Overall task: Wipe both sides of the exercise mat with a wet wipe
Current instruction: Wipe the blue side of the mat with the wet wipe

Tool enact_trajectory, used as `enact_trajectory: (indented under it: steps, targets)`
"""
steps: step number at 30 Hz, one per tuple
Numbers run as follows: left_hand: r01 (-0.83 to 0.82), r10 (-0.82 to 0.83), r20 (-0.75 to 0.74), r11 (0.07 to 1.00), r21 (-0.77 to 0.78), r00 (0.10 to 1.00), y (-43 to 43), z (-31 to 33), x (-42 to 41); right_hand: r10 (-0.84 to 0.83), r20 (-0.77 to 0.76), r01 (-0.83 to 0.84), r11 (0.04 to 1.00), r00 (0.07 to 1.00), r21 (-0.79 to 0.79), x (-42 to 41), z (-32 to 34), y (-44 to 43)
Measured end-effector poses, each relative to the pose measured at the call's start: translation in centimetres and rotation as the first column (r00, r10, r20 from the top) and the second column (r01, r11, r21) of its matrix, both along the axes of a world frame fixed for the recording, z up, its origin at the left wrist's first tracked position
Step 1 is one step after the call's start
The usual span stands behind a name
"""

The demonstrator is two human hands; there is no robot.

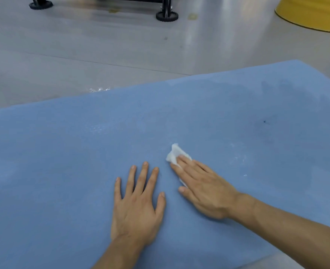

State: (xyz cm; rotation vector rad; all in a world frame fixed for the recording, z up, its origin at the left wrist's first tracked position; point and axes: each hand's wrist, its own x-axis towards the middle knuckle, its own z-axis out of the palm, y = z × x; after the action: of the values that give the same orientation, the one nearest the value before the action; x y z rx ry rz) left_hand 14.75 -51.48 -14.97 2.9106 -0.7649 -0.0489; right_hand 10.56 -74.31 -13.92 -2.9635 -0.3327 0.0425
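A blue exercise mat lies flat on the floor and fills most of the view. My right hand presses a crumpled white wet wipe flat against the mat; most of the wipe is under the fingers, and its far end sticks out past the fingertips. My left hand rests palm down on the mat just left of it, fingers spread, holding nothing. Darker damp patches show on the mat toward the far right.
Grey glossy floor lies beyond the mat's far edge. A black frame on two round feet stands at the top. A yellow round object sits at the top right. A small shiny wet spot lies by the mat's far edge.
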Motion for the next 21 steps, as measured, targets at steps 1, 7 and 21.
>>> enact_trajectory:
  steps: [1, 7, 21]
  targets:
    - [0.000, 0.000, -0.001, 1.000, 0.002, 1.000, 0.0, 0.0, 0.0, 0.015, 0.007, -0.015, 1.000, 1.000, -0.015, -0.1, 0.0, 0.0]
    - [0.007, -0.007, -0.007, 1.000, 0.002, 1.000, 0.0, -0.1, 0.1, -0.435, 0.047, 0.436, 0.899, 0.899, -0.028, 0.7, -0.4, -10.2]
    - [0.007, -0.006, -0.023, 1.000, 0.012, 1.000, 0.0, -0.2, 0.1, -0.466, 0.044, 0.460, 0.883, 0.884, 0.096, 3.0, -0.7, -9.1]
